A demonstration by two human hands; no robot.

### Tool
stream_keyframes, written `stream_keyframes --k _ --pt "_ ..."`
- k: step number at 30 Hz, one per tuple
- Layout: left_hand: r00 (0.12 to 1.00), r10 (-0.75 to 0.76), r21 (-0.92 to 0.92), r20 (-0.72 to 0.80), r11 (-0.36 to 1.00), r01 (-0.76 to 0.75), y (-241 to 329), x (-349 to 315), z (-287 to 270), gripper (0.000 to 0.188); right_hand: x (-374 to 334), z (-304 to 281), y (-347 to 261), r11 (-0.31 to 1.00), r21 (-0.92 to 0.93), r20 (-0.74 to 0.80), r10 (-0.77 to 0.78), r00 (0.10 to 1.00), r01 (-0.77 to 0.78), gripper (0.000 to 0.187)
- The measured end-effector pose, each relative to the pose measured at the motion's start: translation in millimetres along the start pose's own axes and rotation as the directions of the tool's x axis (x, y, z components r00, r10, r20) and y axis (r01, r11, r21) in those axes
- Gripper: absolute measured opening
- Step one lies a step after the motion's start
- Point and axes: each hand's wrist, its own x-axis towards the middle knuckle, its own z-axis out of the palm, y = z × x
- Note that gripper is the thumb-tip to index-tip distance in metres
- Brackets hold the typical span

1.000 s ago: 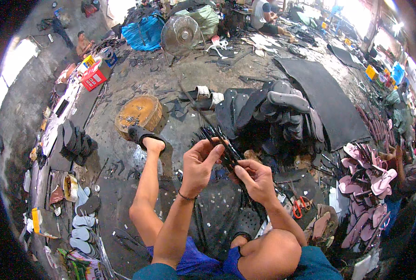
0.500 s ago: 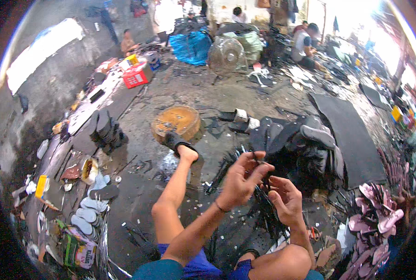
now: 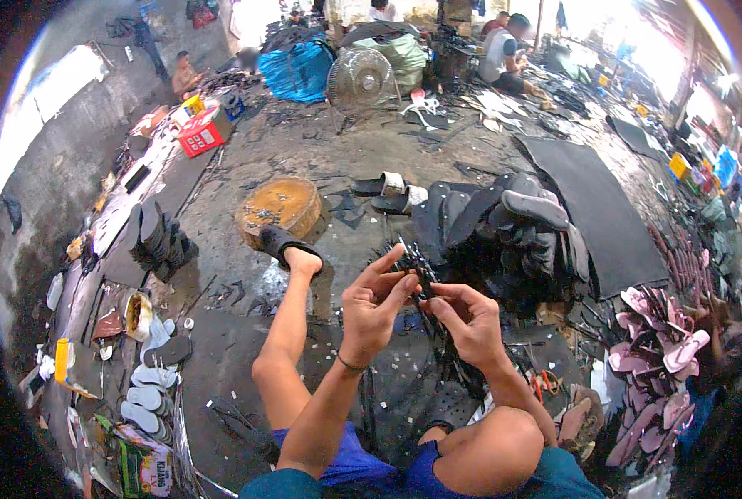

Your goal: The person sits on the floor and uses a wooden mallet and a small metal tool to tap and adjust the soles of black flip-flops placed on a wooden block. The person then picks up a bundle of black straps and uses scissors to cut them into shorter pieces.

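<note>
Both my hands are raised in front of me over my lap, pinching a bunch of thin black sandal straps (image 3: pixel 415 268). My left hand (image 3: pixel 373 309) grips the bunch from the left with thumb and forefinger. My right hand (image 3: pixel 464 320) pinches the same straps from the right, just below. More black straps hang down between my knees. My left leg stretches forward, its foot in a black sandal (image 3: pixel 281 242).
A round wooden block (image 3: pixel 280 205) lies past my foot. Black soles are piled at right (image 3: pixel 504 220), with a black rubber sheet (image 3: pixel 596 208) beyond and pink sandals (image 3: pixel 658 358) at far right. A standing fan (image 3: pixel 359 79), a blue sack and seated people are at the back.
My view has shifted, so the scene sits differently in frame. My hands stay together on the straps; the left fingers have opened out slightly along the bunch.
</note>
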Motion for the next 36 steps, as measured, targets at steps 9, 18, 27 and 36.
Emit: stream_keyframes --k 9,18,27,36 --pt "0.999 0.013 0.013 0.049 1.0 -0.013 -5 -1 0 0.035 -3 -4 -4 0.997 0.034 0.024 0.072 0.997 -0.073 0.021" --pt "0.999 -0.002 0.098 0.04 0.995 -0.002 -9 -3 -2 0.028 -1 5 1 0.996 0.002 -0.055 0.085 0.995 -0.085 0.021" --pt "0.96 0.157 0.204 0.233 0.957 -0.206 -20 37 9 0.032 30 7 14 0.986 0.166 0.024 -0.003 1.0 -0.001 0.014" --pt "0.943 0.263 -0.188 -0.205 0.935 -0.302 86 90 -61 0.018 -66 -78 160 0.721 -0.691 0.311 0.366 0.877 -0.056 0.022"
